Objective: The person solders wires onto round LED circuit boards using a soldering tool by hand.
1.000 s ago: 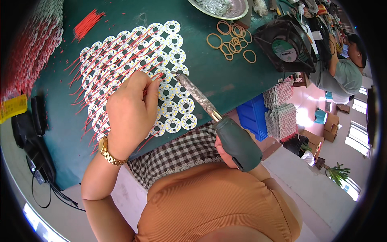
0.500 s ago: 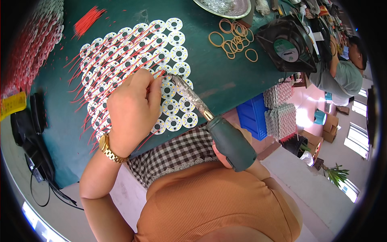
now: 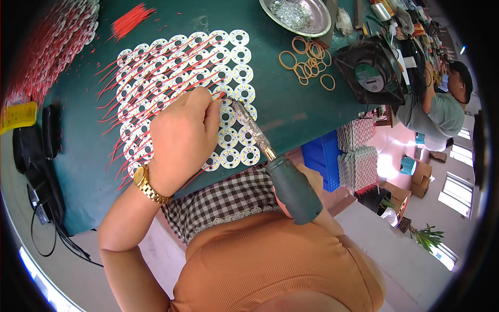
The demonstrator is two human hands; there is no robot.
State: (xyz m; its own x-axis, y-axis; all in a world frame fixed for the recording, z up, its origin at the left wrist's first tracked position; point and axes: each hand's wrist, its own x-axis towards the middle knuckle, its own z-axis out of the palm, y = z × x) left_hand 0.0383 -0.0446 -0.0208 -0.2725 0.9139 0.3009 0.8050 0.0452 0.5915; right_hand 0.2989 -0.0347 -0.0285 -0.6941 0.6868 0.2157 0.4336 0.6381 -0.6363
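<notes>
Rows of round white LED circuit boards (image 3: 228, 138) lie on the green table (image 3: 291, 117), many with thin red wires (image 3: 115, 106) running off to the left. Over the middle of the rows, my left hand (image 3: 182, 138) is closed in a pinch on a red wire, whose end shows at the fingertips. My right hand (image 3: 313, 179) grips a soldering iron (image 3: 294, 191) by its dark green handle; the handle hides most of the fingers. The iron's crusted tip reaches the board beside the left fingertips. Whether it touches the wire is too small to tell.
A bundle of red wires (image 3: 132, 21) lies at the far left, near piled wired boards (image 3: 57, 47). Rubber bands (image 3: 312, 62), a metal bowl (image 3: 267, 8) and a black fan (image 3: 370, 73) sit at far right. A blue crate (image 3: 320, 158) stands below; another person (image 3: 442, 104) sits beyond.
The whole scene has shifted slightly right and down in the picture. Both hands keep their grips, and the iron's tip stays by the left fingertips.
</notes>
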